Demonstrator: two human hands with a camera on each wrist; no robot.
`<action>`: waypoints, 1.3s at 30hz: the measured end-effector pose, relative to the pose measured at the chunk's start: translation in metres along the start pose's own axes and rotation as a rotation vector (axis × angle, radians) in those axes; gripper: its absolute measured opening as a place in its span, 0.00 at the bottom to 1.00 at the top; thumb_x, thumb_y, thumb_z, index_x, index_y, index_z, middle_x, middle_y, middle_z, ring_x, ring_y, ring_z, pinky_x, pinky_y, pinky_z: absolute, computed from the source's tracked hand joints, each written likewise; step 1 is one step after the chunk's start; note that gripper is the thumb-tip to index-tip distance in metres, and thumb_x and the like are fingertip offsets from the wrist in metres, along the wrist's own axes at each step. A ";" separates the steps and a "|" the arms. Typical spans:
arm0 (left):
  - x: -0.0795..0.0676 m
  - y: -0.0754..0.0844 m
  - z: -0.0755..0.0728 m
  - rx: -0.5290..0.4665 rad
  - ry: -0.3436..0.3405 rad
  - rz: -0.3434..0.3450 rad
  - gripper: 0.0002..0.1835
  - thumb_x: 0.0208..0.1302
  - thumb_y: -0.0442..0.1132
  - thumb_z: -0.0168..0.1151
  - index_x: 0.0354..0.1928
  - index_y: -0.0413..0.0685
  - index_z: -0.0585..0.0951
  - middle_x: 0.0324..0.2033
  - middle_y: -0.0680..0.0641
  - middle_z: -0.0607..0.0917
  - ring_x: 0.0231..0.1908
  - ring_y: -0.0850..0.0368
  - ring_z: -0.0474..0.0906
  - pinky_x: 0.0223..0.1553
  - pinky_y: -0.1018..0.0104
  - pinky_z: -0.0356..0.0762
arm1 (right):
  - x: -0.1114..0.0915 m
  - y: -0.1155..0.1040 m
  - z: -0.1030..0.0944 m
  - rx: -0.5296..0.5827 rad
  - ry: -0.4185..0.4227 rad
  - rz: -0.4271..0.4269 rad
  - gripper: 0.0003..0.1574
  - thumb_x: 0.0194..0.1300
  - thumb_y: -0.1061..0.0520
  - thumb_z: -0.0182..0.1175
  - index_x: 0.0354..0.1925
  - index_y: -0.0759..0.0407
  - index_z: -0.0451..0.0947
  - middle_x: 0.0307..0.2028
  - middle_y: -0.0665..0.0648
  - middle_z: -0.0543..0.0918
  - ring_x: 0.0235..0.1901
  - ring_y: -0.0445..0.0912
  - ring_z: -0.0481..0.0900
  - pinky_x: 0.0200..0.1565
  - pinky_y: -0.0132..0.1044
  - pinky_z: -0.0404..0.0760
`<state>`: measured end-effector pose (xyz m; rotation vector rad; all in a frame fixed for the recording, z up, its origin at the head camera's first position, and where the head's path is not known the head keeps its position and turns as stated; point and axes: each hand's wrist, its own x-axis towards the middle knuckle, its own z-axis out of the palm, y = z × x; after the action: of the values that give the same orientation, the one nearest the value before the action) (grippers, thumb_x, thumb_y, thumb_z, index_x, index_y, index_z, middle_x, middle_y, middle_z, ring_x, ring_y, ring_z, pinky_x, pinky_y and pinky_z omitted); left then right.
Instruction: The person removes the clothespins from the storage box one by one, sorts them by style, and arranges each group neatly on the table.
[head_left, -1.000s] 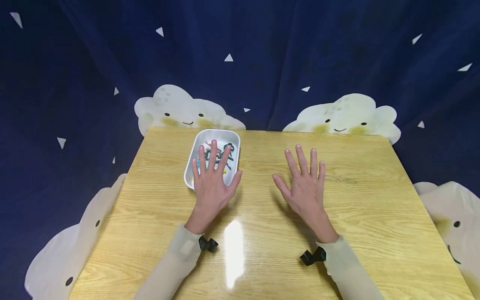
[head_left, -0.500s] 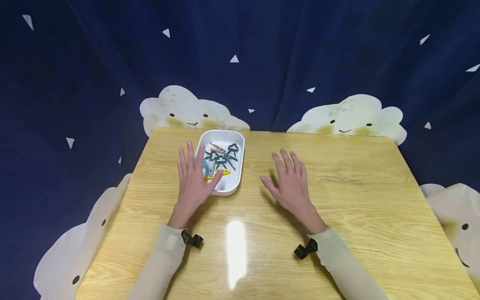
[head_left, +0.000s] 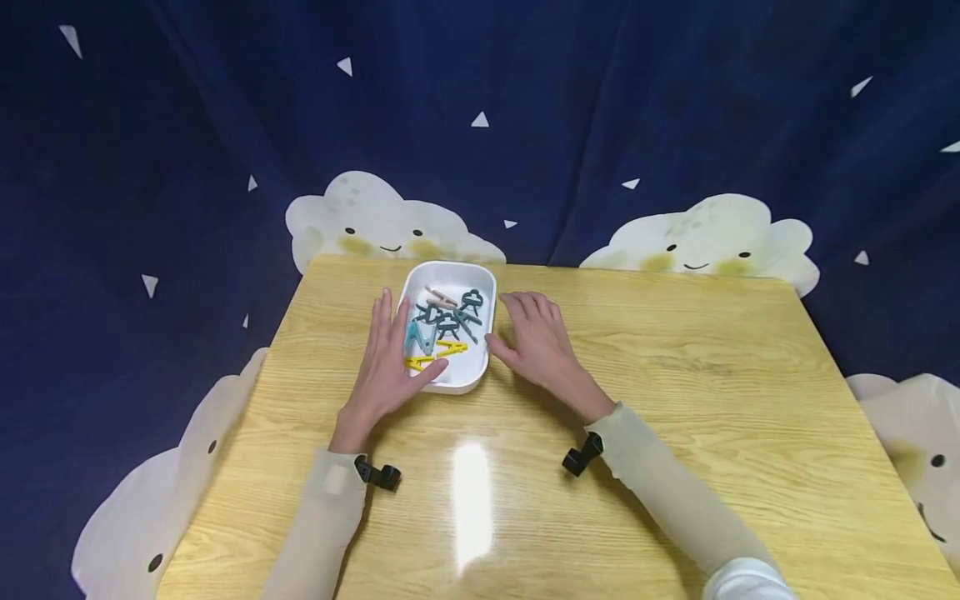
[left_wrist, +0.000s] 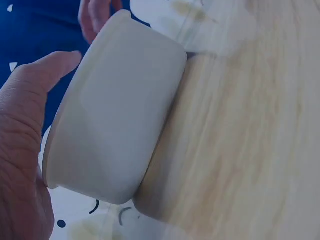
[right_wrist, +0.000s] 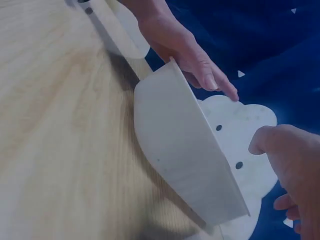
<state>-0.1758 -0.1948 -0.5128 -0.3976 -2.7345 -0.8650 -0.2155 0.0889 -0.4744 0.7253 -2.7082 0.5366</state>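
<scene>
A white plastic tray (head_left: pixel 474 375) stands on the table, holding several small clips: dark green ones (head_left: pixel 447 325), a pink one (head_left: pixel 441 298), a light blue one (head_left: pixel 420 337) and yellow ones (head_left: pixel 452 348). My left hand (head_left: pixel 380 367) is at the tray's left side, fingers extended and thumb over its near-left corner. At the right side, my right hand (head_left: pixel 542 343) has its fingers slightly bent, thumb tip close to the rim. Whether either hand touches the tray is hard to tell. Both wrist views show the tray's outer wall (left_wrist: pixel 120 110), with the other hand beyond.
The wooden table (head_left: pixel 675 417) extends to the right and in front of the tray, with a bright light reflection (head_left: pixel 472 500) near the middle. Behind it hangs a dark blue curtain (head_left: pixel 525 100) printed with smiling clouds (head_left: pixel 697 237). Black wrist cameras (head_left: pixel 582 454) sit on both forearms.
My left hand has moved from above the tray to its left side, uncovering the clips. My right hand has swung left to the tray's right side, its fingers bending. The view has shifted slightly.
</scene>
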 end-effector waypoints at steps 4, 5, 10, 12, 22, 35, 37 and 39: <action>-0.002 -0.002 0.003 0.035 -0.043 -0.008 0.67 0.60 0.75 0.64 0.85 0.47 0.40 0.83 0.46 0.30 0.82 0.50 0.21 0.80 0.37 0.41 | 0.019 -0.003 0.008 -0.021 -0.084 -0.021 0.42 0.70 0.36 0.60 0.71 0.59 0.70 0.64 0.62 0.77 0.66 0.59 0.69 0.66 0.55 0.67; -0.003 -0.001 0.003 0.043 -0.057 -0.010 0.67 0.60 0.76 0.63 0.85 0.46 0.40 0.83 0.47 0.29 0.81 0.51 0.20 0.81 0.38 0.40 | 0.023 -0.003 0.010 -0.027 -0.105 -0.026 0.42 0.70 0.36 0.60 0.71 0.59 0.70 0.64 0.62 0.77 0.66 0.58 0.69 0.66 0.55 0.66; -0.005 0.003 0.008 0.066 -0.092 -0.003 0.68 0.61 0.78 0.60 0.84 0.40 0.41 0.83 0.47 0.30 0.82 0.51 0.23 0.82 0.42 0.39 | 0.040 -0.006 0.021 -0.070 -0.169 -0.075 0.41 0.69 0.35 0.59 0.69 0.58 0.72 0.62 0.60 0.79 0.64 0.56 0.70 0.66 0.54 0.68; -0.008 0.004 0.010 0.071 -0.099 -0.011 0.68 0.60 0.79 0.59 0.83 0.39 0.41 0.83 0.45 0.32 0.82 0.49 0.25 0.82 0.44 0.40 | 0.046 -0.008 0.027 -0.101 -0.206 -0.089 0.41 0.69 0.34 0.59 0.68 0.57 0.73 0.61 0.60 0.79 0.64 0.55 0.71 0.66 0.53 0.68; -0.013 0.005 0.013 0.108 -0.119 -0.043 0.68 0.60 0.82 0.55 0.83 0.38 0.43 0.83 0.44 0.33 0.83 0.47 0.30 0.82 0.47 0.39 | 0.072 -0.009 0.052 -0.168 -0.440 -0.106 0.43 0.66 0.33 0.65 0.70 0.53 0.75 0.59 0.57 0.80 0.60 0.54 0.71 0.67 0.51 0.66; -0.007 -0.003 0.003 0.134 -0.104 -0.053 0.70 0.58 0.82 0.57 0.83 0.35 0.45 0.84 0.42 0.38 0.83 0.48 0.30 0.82 0.47 0.39 | 0.101 -0.015 0.067 -0.203 -0.490 -0.122 0.36 0.65 0.30 0.65 0.61 0.50 0.82 0.48 0.54 0.74 0.51 0.51 0.65 0.56 0.47 0.67; -0.006 -0.002 0.003 0.132 -0.120 -0.059 0.70 0.58 0.82 0.57 0.83 0.36 0.45 0.83 0.42 0.37 0.83 0.48 0.29 0.82 0.47 0.38 | 0.102 -0.014 0.067 -0.203 -0.507 -0.119 0.37 0.65 0.30 0.66 0.63 0.49 0.82 0.48 0.54 0.74 0.51 0.52 0.65 0.56 0.48 0.67; -0.004 -0.001 0.003 0.131 -0.122 -0.055 0.70 0.58 0.82 0.57 0.83 0.36 0.44 0.84 0.42 0.38 0.83 0.47 0.30 0.82 0.47 0.38 | 0.104 -0.013 0.066 -0.211 -0.504 -0.112 0.36 0.65 0.30 0.66 0.63 0.47 0.82 0.48 0.54 0.74 0.52 0.51 0.65 0.57 0.48 0.67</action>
<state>-0.1731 -0.1948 -0.5168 -0.3621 -2.9065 -0.6906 -0.3065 0.0073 -0.4920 1.0610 -3.0829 0.0355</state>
